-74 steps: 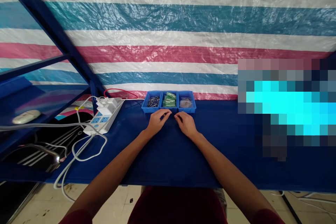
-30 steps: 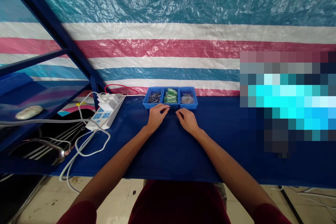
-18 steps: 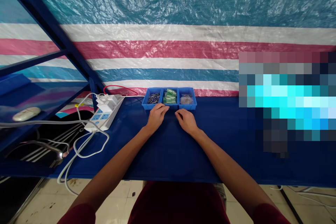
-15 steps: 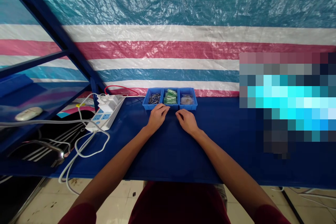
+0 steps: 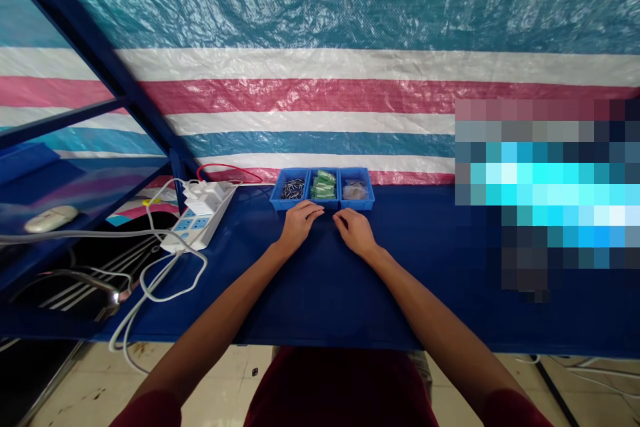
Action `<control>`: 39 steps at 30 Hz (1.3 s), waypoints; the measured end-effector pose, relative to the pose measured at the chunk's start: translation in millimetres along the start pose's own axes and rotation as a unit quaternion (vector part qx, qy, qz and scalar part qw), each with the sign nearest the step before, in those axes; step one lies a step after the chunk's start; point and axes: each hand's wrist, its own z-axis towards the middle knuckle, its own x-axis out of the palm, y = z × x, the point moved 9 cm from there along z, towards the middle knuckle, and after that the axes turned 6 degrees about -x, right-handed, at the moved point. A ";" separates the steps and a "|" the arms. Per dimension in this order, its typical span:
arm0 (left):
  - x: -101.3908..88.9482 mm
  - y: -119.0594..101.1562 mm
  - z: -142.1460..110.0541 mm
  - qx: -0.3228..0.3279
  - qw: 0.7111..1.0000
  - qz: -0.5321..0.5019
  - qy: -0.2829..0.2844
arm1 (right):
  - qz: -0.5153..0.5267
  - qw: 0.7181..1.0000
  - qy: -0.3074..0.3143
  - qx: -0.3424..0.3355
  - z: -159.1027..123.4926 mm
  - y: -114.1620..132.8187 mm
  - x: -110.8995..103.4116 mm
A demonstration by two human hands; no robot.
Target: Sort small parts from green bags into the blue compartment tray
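- Bins, three of blue plastic, stand side by side and touching at the back of the bench, against the tarp.
- Left bin holds a pile of small dark metal pins; the exact kind is too small to tell.
- Middle bin holds green packets.
- Right bin holds a clear plastic bag with pale contents.
- Left hand and right hand lie palm down on the bench, apart from each other and empty, fingers lightly curled. The left fingertips are just in front of the left and middle bins, the right ones just in front of the middle and right bins.
- Bench is covered in dark blue cloth.
- White power strip lies left of the bins, with a white plug adapter in it.
- Red cable loops behind the strip.
- White mouse sits on a lower shelf to the left.
- Striped woven tarp hangs behind the bench.
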 end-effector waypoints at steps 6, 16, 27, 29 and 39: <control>-0.8 -3.1 -1.2 0.037 0.999 0.026 -0.012 | 0.001 1.000 -0.002 0.001 -0.6 0.9 -0.8; 1.4 7.4 -0.5 -0.046 0.998 -0.025 0.021 | 0.000 1.000 0.003 0.003 0.4 1.3 -1.6; 3.7 11.0 0.4 -0.103 0.988 -0.113 0.025 | 0.001 1.000 0.005 -0.003 0.8 1.6 0.1; 1.7 11.2 0.0 -0.103 0.987 -0.121 0.016 | 0.000 1.000 0.006 -0.003 0.9 1.7 0.3; -1.3 6.5 3.0 -0.067 0.996 -0.061 0.010 | 0.001 1.000 0.004 -0.002 0.6 1.4 -0.9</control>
